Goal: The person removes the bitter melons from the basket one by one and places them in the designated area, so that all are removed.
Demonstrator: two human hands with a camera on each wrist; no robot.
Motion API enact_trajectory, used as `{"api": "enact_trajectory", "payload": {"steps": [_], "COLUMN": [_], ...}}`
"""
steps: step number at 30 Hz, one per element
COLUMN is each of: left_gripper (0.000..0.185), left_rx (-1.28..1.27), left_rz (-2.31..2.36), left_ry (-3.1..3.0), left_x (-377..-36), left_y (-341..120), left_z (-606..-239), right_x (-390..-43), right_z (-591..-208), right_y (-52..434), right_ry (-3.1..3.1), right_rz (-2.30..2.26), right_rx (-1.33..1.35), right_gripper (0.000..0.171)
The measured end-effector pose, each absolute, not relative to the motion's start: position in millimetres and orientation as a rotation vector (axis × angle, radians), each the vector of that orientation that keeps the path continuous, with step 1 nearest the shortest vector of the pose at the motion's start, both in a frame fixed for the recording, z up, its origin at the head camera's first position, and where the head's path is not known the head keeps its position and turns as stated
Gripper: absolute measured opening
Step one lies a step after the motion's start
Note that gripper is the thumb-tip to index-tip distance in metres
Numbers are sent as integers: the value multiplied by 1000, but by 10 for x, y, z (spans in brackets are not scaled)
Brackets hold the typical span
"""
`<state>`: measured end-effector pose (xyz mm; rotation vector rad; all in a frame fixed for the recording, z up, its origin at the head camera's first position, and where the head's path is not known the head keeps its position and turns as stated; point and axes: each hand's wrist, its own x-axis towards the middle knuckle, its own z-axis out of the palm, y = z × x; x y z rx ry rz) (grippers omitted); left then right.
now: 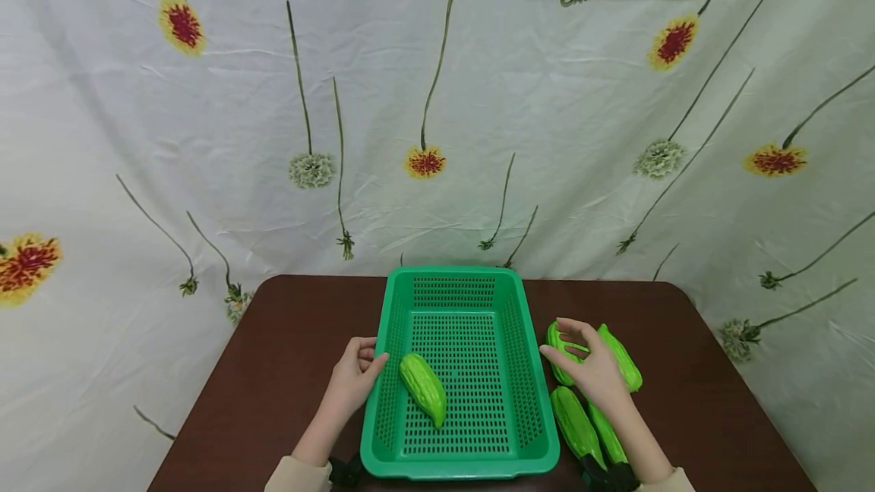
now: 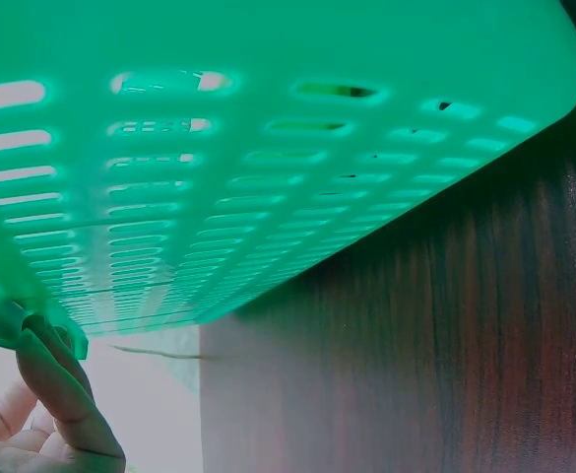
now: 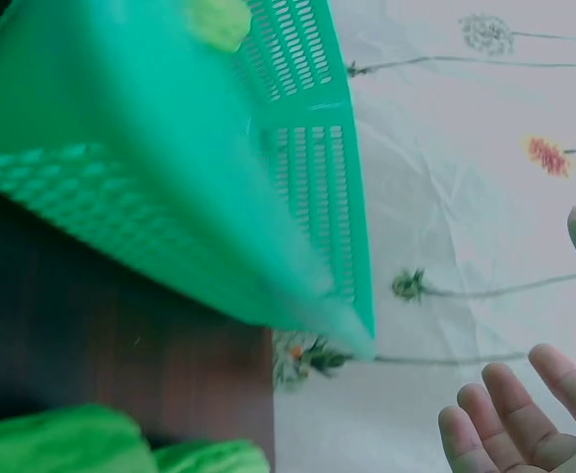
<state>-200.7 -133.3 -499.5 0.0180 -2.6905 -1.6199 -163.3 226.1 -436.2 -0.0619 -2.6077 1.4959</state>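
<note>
One gourd (image 1: pixel 423 388) between both hands.

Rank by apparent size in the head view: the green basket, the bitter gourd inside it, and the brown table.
1. Brown table
2. Green basket
3. Bitter gourd, lying inside the basket

No close calls; each is plainly smaller than the one above.
</note>
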Motion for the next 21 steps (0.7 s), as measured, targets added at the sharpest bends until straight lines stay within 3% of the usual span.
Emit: {"api": "enact_trajectory", "payload": {"steps": [21], "left_gripper": [38], "left_rx": [23], "left_rz": [-1622], "left_ry": [-2692], "left_x": [-1990], "left_y": [-1330], "left_z": [-4971], "right_x": [-1985], "right_z": [-4274], "right_y": [1468], "right_ry": [-2566], "right_rz": [1697], "right_rx": [207], "right_gripper": [60]}}
